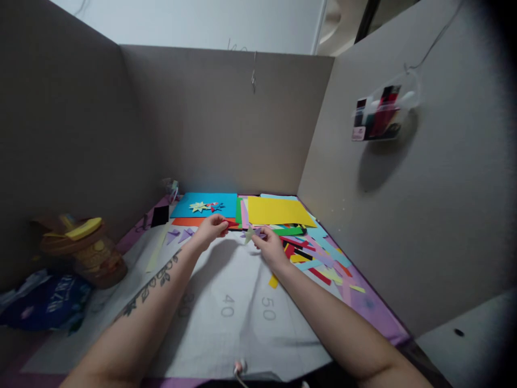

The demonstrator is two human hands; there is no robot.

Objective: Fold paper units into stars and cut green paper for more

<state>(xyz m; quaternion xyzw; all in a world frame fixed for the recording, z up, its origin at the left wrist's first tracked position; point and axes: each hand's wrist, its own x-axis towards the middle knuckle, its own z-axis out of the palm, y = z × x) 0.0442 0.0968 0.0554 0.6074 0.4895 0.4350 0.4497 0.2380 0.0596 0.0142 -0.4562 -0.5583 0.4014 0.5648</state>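
Note:
Over the far part of the white mat, my right hand (270,245) pinches a small folded paper star (249,235) with pale green and purple points. My left hand (211,229) is a short way to the left, apart from the star, its fingers closed on a small red folded paper piece (231,223). Two purple folded paper pieces (186,234) lie left of that hand, with a pale strip (158,250) farther left. Several finished-looking paper stars (198,207) rest on a blue sheet (224,198) at the back.
Loose coloured paper strips (319,261) are scattered right of my right hand. A yellow sheet (278,210) lies at the back. On the left stand a brown cup (99,258) and a blue packet (52,302). Grey partitions (226,124) enclose the table; a clear container (379,116) hangs at right.

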